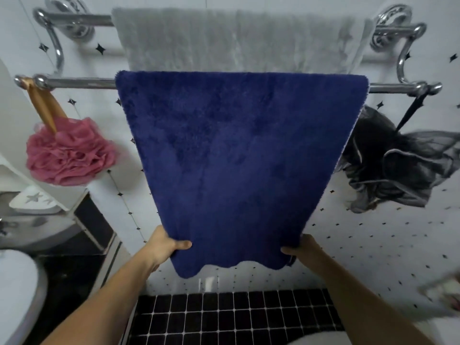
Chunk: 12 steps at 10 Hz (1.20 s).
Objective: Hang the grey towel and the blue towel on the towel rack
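Note:
The blue towel is draped over the front bar of the chrome towel rack and hangs down in front of me. My left hand grips its lower left corner, thumb on the front. My right hand pinches its lower right corner. The grey towel hangs over the rear upper bar, spread flat, with its lower part hidden behind the blue towel.
A pink bath sponge hangs on a gold ribbon from the rack's left end. A dark mesh sponge hangs from the right end. A toilet stands at lower left. Black floor tiles lie below the white wall.

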Tool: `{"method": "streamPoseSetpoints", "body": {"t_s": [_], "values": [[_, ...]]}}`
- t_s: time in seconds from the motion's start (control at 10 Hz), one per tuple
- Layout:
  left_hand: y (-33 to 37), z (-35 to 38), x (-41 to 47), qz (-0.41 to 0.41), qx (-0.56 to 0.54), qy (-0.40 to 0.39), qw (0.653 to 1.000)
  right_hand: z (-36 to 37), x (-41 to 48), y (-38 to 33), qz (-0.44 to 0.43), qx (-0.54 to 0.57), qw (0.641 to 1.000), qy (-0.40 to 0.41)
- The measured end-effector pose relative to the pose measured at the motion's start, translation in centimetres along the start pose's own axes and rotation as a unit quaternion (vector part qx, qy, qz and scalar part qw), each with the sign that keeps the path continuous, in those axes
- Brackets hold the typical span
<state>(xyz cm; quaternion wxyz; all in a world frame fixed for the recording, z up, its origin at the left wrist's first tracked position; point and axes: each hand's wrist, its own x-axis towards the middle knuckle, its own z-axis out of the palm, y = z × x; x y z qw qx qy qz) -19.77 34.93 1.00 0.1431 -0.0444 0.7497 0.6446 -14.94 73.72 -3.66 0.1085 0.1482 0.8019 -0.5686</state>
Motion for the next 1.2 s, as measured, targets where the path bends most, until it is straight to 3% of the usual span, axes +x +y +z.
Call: {"method": "streamPoseSetpoints", "body": {"t_s": [0.1,0.2,0.3,0.5,0.6,0.8,0.9,1.0,1.2], "values": [[-2.3,-0.4,0.1,-0.023,0.022,0.033,0.999,-0.1,1.2,2.4,0.003,0.003,0.999,0.033],[-3.2,-0.5,0.7,-0.026,0.01,0.075,0.997,0.1,2.2,3.1,-0.001,0.028,1.0,0.0],[-4.0,0.4,0.9,-0.038,0.009,0.067,0.997,1.6,2.9,3.8,0.027,0.027,0.998,-0.044],[-6.6,0.7,1.0,-0.044,0.047,0.133,0.989,2.5,4.5,4.2,0.067,0.063,0.995,0.037],[-6.6,0.9,1.2,-0.051,0.037,0.144,0.988,2.2,4.4,3.5,0.067,0.052,0.996,0.017],[-4.5,1.0,0.2,-0.055,-0.156,0.122,0.979,-0.6,3.8,1.4,0.045,0.206,0.973,0.093],[-3.7,0.7,-0.2,-0.031,-0.202,0.147,0.968,-0.6,4.3,0.6,0.061,0.255,0.96,0.102],[-3.6,-0.1,-0.6,-0.036,-0.162,0.157,0.974,-0.7,3.8,0.7,0.066,0.251,0.953,0.153],[-1.5,-1.9,-4.1,-0.031,-0.127,0.143,0.981,0.6,-1.1,-0.3,0.082,0.213,0.961,0.158]]}}
